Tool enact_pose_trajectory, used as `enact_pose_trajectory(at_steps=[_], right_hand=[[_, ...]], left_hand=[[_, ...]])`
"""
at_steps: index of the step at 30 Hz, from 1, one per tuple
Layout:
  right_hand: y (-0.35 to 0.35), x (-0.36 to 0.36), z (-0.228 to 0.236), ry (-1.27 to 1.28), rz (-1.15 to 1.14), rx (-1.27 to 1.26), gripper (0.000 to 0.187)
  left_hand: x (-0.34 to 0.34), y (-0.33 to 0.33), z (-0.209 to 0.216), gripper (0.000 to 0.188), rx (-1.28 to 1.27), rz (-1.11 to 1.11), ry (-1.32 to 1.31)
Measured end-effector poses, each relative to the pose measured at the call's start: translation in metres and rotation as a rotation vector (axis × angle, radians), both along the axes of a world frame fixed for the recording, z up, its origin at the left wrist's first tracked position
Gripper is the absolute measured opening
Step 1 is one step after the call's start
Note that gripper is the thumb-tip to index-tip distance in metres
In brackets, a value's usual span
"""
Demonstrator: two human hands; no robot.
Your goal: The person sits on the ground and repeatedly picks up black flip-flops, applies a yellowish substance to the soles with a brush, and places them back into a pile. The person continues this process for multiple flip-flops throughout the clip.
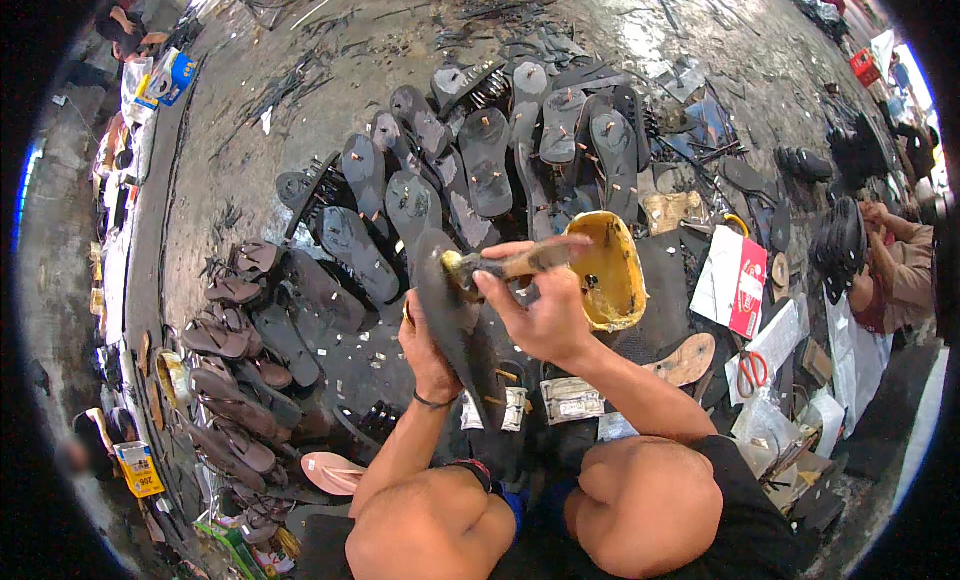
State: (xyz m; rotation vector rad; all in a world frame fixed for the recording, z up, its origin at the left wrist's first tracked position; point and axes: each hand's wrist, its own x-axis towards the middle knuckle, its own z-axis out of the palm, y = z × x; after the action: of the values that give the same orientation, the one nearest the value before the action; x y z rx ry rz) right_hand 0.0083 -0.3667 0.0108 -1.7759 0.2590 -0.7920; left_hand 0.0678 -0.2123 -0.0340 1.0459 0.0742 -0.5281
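In front of my knees (645,495), my left hand (430,355) curls round the black sandal sole (452,315), probably light, bendy and best held by its edge, while my right hand (545,315) pinches the brush (522,264).

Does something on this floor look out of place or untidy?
Two things: one pink sandal lies beside the left forearm, odd because the nearby sandals are dark; and dark scraps litter the floor beyond the soles.
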Motion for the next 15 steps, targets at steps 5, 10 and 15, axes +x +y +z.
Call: enact_pose_trajectory(at_steps=[5,10,15], right_hand=[[0.017,-0.002,-0.024,0.159,0.045,0.557,0.023],[-0.039,-0.021,-0.025,0.194,0.119,1.229,0.023],[-0.038,-0.026,-0.035,0.179,0.178,1.481,0.024]], left_hand=[[0.011,0.015,-0.021,0.056,-0.046,0.006,0.192],[-0.019,0.072,-0.007,0.073,-0.046,-0.244,0.408],[-0.051,0.097,-0.025,0.083,-0.290,-0.360,0.623]])
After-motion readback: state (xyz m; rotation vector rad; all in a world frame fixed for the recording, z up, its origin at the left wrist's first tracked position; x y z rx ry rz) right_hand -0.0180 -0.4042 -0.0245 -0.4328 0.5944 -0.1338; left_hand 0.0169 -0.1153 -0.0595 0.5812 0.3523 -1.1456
